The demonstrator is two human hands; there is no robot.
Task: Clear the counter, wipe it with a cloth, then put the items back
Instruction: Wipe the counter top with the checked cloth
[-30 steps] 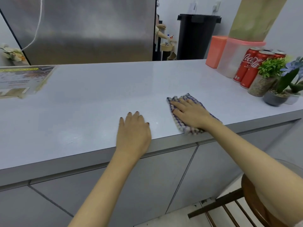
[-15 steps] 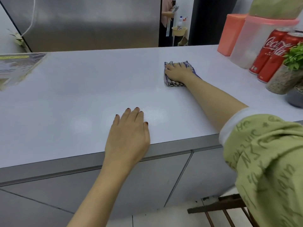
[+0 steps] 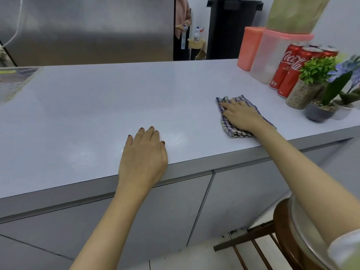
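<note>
Pale grey counter top point(image 3: 97, 114) running left to right across the view, grey cabinet doors point(image 3: 165, 211) below its near edge. On the right part of the counter, close to the near edge, a crumpled blue-and-white checked cloth point(image 3: 233, 132) lying on the surface. Pressed down on it, the right hand point(image 3: 242, 115), palm down, fingers straight and slightly spread, not curled round the fabric, cloth showing past the fingertips and beside the wrist. Left of that and well apart, the left hand point(image 3: 144, 152), flat on the bare counter at the near edge, fingers extended and close together, nails dark-varnished, nothing held. Along the far right of the counter, a cluster of items: a salmon-orange plastic box point(image 3: 248, 47) farthest back, just beside it a translucent plastic tub with a pink lid point(image 3: 268, 57), then red drink cans point(image 3: 290, 69) bearing the white "Coca-Cola" script, smaller print under the logo too small to read. Nearer, just beside the cans, a small green plant in a clear glass of gravel point(image 3: 303, 92), and right of it a purple-flowered plant in a dark grey pot point(image 3: 319, 114). At the far left, a flat glossy sheet point(image 3: 13, 82) with yellow and dark print, too blurred to read. Beyond the counter, a brushed-steel appliance front point(image 3: 87, 30) and a tall black bin point(image 3: 231, 26). At the near right, part of a dark wooden chair point(image 3: 272, 230).
</note>
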